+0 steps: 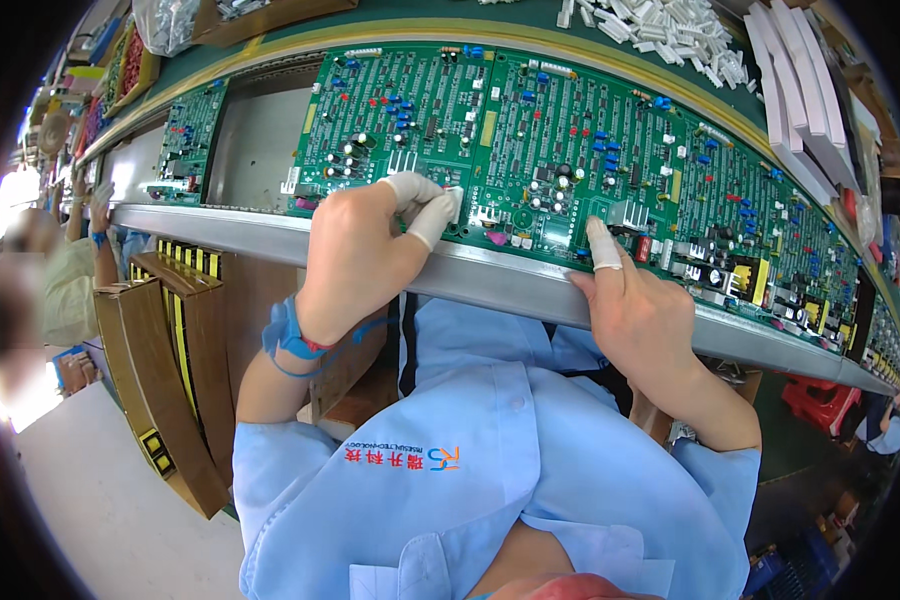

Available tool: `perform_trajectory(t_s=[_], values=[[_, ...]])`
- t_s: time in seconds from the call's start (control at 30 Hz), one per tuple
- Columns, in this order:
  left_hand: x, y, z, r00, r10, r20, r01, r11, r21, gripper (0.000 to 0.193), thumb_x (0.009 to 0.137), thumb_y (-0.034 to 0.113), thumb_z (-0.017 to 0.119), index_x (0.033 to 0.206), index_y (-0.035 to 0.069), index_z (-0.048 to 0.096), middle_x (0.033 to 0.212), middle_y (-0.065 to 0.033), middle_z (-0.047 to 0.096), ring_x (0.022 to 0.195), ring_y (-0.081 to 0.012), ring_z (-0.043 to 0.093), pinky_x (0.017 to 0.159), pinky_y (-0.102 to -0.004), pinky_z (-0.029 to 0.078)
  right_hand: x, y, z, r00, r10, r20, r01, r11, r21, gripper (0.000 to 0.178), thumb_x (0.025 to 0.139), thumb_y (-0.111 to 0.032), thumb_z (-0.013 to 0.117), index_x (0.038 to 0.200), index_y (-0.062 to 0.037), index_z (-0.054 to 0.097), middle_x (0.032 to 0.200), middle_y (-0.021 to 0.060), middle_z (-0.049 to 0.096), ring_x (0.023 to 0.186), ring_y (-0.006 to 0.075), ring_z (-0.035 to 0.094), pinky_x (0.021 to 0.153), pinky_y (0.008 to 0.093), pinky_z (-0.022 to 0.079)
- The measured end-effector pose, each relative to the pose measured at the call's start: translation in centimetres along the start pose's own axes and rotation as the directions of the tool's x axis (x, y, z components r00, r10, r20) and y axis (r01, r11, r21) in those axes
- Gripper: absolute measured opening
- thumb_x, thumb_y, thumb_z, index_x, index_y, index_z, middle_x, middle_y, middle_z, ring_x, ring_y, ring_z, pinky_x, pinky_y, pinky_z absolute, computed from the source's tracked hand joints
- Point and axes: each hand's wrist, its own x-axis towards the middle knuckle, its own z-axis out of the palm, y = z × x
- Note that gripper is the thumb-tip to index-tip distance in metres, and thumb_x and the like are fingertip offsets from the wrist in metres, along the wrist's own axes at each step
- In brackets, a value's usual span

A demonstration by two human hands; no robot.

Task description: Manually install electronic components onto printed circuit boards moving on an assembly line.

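My left hand (370, 235), with white finger cots and a blue wrist strap (292, 330), is closed in a pinch. Between its fingertips is a small white plastic part (454, 206), held at the near edge of a green circuit board (395, 120); its lower end is hard to make out. Over another green circuit board (580, 130), my right hand (638, 305) rests its outstretched, cot-covered index finger near a silver heat sink (628, 214). The right thumb lies by the metal rail's edge, and nothing shows in that hand.
More populated boards (760, 220) line the metal rail (530, 280) to the right; a separate board (188, 140) sits at left. White plastic parts (660, 30) are heaped beyond. Cardboard boxes (160, 380) stand below at left. A co-worker's hand (100, 210) is at far left.
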Motion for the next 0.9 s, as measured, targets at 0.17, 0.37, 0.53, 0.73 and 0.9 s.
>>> perform_trajectory(t_s=[0.17,0.37,0.53,0.73,0.9], values=[[1.7,1.2,0.3,0.995,0.043,0.094,-0.064,0.971,0.230,0.017,0.083,0.019,0.069,0.078,0.002,0.070,0.058,-0.0087,0.062,0.049,-0.0156,0.057,0.048,-0.0289,0.042,-0.3,0.4,0.1,1.000,0.023,0.002,-0.023,1.000,-0.011,0.051,0.082,-0.021,0.068,0.125,0.0037,0.054,0.096,0.0121,0.069,0.052,0.0147,0.059,0.042,0.0286,0.045],[2.1,1.1,1.0,0.987,0.074,0.144,-0.123,0.922,0.367,0.020,0.083,0.020,0.066,0.075,0.002,0.068,0.057,-0.0126,0.061,0.050,-0.0234,0.057,0.049,-0.0352,0.043,-0.5,1.0,0.4,1.000,0.018,0.005,-0.017,1.000,-0.016,0.049,0.081,-0.018,0.069,0.123,0.0039,0.055,0.092,0.0112,0.068,0.052,0.0148,0.059,0.043,0.0281,0.046],[2.4,1.0,1.7,0.975,0.110,0.195,-0.197,0.834,0.516,0.020,0.083,0.019,0.066,0.075,0.002,0.069,0.056,-0.0118,0.059,0.049,-0.0272,0.058,0.049,-0.0360,0.043,-0.4,1.6,1.1,0.998,-0.032,-0.048,0.030,0.999,-0.041,0.043,0.082,-0.021,0.066,0.115,0.0062,0.059,0.097,0.0124,0.069,0.049,0.0099,0.053,0.041,0.0229,0.044],[3.4,1.6,2.1,0.954,0.098,0.282,-0.249,0.782,0.571,0.021,0.083,0.020,0.064,0.072,0.002,0.068,0.056,-0.0145,0.059,0.055,-0.0327,0.060,0.053,-0.0393,0.046,-0.2,1.4,1.6,0.995,-0.050,-0.086,0.044,0.997,-0.069,0.034,0.076,-0.010,0.063,0.106,0.0067,0.063,0.100,0.0149,0.070,0.046,0.0083,0.050,0.039,0.0222,0.042],[4.4,2.9,1.9,0.934,-0.052,0.354,-0.174,0.798,0.577,0.022,0.078,0.018,0.059,0.069,0.000,0.066,0.063,-0.0201,0.062,0.062,-0.0373,0.062,0.061,-0.0453,0.050,-0.1,1.4,1.4,0.999,-0.019,-0.031,0.019,1.000,0.003,0.047,0.078,-0.017,0.070,0.115,0.0080,0.058,0.100,0.0163,0.068,0.054,0.0141,0.058,0.044,0.0260,0.046]])
